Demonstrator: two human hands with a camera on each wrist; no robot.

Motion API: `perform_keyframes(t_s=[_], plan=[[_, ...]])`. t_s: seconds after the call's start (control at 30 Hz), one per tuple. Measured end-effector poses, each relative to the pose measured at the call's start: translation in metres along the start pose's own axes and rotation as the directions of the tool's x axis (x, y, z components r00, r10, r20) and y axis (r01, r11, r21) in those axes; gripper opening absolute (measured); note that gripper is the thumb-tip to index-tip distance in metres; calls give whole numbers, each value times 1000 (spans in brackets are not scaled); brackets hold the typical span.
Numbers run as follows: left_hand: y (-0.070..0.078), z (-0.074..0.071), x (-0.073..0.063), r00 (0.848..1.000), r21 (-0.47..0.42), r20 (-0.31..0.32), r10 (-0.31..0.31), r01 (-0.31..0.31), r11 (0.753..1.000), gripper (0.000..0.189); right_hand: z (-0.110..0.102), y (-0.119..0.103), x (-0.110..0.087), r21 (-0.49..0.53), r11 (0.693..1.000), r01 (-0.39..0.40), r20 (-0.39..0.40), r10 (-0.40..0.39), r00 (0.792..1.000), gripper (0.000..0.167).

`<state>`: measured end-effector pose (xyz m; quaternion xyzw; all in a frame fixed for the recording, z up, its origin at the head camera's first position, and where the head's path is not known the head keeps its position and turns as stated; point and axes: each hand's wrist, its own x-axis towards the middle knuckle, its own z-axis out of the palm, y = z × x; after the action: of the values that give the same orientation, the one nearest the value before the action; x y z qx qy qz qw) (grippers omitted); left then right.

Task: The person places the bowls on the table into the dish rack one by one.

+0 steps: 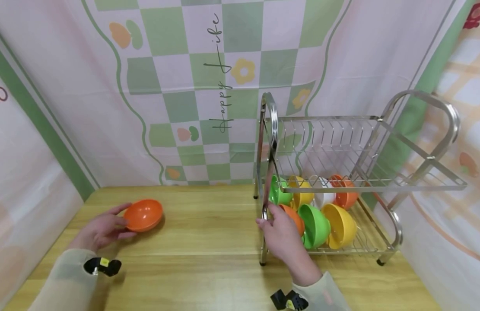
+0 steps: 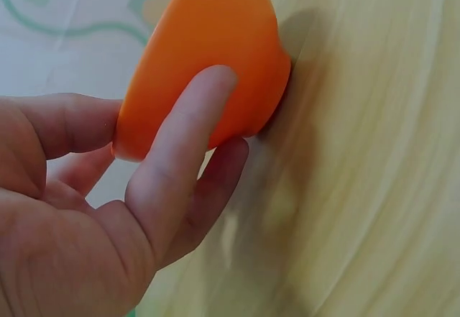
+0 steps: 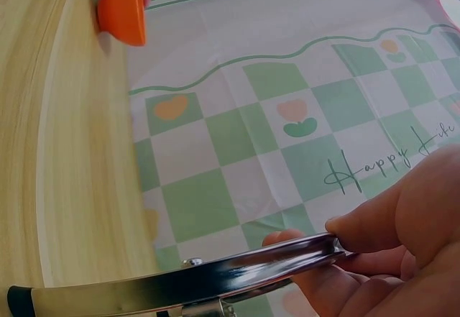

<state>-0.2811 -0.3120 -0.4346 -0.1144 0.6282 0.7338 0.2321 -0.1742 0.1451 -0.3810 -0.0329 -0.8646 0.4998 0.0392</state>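
Note:
On the left of the table, my left hand (image 1: 103,229) holds an orange bowl (image 1: 144,215) by its side. The left wrist view shows the thumb at the rim and fingers against the underside of the tilted bowl (image 2: 208,58), its base close to the tabletop. My right hand (image 1: 282,235) grips the front left post of a metal dish rack (image 1: 274,129). In the right wrist view, thumb and fingers pinch the shiny metal tube (image 3: 244,270) from both sides.
On the rack's lower tier stand several bowls on edge, among them a green bowl (image 1: 315,224) and a yellow bowl (image 1: 341,226). White and orange cups or bowls sit behind them. A patterned cloth (image 1: 173,108) hangs behind the wooden table (image 1: 201,268).

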Motion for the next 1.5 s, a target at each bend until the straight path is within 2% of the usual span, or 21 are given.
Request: perform_keyframes(t_s=[0.1, 0.37, 0.5, 0.67, 0.9, 1.07, 1.2, 1.37, 1.5], plan=[[-3, 14, -3, 1000, -9, 0, 4, -4, 1000, 84, 0, 0, 0, 5, 1000, 1, 0, -1, 1000, 50], [-7, 55, -18, 997, -4, 64, 50, -50, 999, 81, 0, 1, 0, 13, 1000, -13, -3, 13, 1000, 50], [-10, 77, -26, 992, -4, 85, 94, -94, 996, 79, 1, 1, 0, 18, 1000, -13, -3, 13, 1000, 50], [-17, 107, -36, 987, 35, 87, 135, -138, 990, 77, 1, 2, 1, 17, 1000, -15, -6, 15, 1000, 49], [-28, 145, -52, 974, 13, 158, 164, -168, 986, 79, 0, 2, 0, 11, 1000, -2, -9, 2, 1000, 47], [-30, 164, -62, 968, 19, 164, 190, -196, 981, 79, 1, 3, 0, 9, 1000, 11, -8, -11, 1000, 51], [-32, 176, -66, 960, 7, 192, 202, -207, 978, 79, 1, 4, 0, 4, 1000, 14, -13, -14, 1000, 52], [-36, 185, -70, 955, -13, 213, 207, -209, 978, 80, 0, 4, 1, 2, 1000, 15, -11, -15, 1000, 52], [-38, 190, -74, 949, -38, 234, 210, -206, 978, 79, 0, 3, 0, -45, 999, 24, -9, -24, 1000, 54]])
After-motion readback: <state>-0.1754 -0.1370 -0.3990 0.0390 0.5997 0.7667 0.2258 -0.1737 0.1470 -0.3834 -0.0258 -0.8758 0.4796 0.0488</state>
